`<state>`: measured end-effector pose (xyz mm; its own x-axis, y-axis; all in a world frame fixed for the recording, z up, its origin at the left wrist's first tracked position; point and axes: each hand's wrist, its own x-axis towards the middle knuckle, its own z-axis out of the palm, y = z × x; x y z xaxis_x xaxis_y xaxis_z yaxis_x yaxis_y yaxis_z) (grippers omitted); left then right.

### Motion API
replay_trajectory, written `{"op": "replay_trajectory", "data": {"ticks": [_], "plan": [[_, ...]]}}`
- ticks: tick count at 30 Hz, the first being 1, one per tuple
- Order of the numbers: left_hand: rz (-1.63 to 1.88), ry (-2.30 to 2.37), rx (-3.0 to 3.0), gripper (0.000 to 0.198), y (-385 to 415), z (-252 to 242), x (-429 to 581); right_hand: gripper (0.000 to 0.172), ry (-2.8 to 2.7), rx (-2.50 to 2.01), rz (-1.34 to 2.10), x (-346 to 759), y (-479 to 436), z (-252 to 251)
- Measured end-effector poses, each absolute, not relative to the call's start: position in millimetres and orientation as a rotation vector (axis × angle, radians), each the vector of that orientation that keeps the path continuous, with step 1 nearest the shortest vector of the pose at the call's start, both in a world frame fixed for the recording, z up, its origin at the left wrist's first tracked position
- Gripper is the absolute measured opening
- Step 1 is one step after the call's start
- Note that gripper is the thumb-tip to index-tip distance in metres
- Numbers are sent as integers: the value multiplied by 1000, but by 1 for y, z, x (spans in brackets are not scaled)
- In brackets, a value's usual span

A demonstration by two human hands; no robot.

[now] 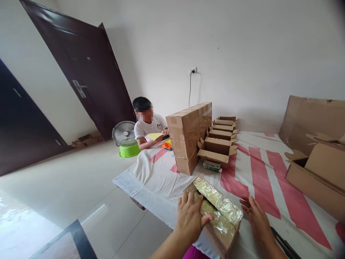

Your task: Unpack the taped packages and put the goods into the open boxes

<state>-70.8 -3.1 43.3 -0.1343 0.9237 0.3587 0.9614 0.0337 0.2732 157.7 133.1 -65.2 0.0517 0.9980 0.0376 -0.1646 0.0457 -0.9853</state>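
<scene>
A cardboard box sits at the near edge of the cloth-covered table. Shiny, yellowish plastic-covered packs show at its top, with a dark gap between them. My left hand lies on the top at the left side, fingers spread and thumb stretched out. Just right of the box, my right hand is raised with its fingers apart, holding nothing. By my right wrist lies a dark, long object, partly hidden by the arm; its kind is unclear.
Taped boxes stand stacked ahead, beside a row of open boxes and a small printed carton. More open boxes are at right. Another person leans on the far-left table edge, near a fan.
</scene>
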Motion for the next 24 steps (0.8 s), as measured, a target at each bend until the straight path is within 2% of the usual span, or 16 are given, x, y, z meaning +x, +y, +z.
{"op": "replay_trajectory", "data": {"ticks": [2,5,8,10,15,20,24], "plan": [[-741,-2164,-2089,39,-1,45,-80,54,-1178,-1105,1092,165,113,-61],[-1041,-2141,-2013,26,8,33,-105,80,-1524,-1029,822,164,74,-69],[-1419,-2157,-1811,35,17,14,-124,106,-1745,-920,731,155,39,-78],[-1581,-2198,-1885,43,20,5,-126,110,-1763,-927,765,154,26,-75],[-1677,-2245,-2077,46,11,7,-103,98,-1789,-931,818,188,25,-48],[-1828,-2084,-2290,39,0,13,-73,64,-1600,-1093,857,225,35,-37],[-1929,-2030,-2293,36,1,14,-68,55,-1570,-1218,614,246,40,-40]]}}
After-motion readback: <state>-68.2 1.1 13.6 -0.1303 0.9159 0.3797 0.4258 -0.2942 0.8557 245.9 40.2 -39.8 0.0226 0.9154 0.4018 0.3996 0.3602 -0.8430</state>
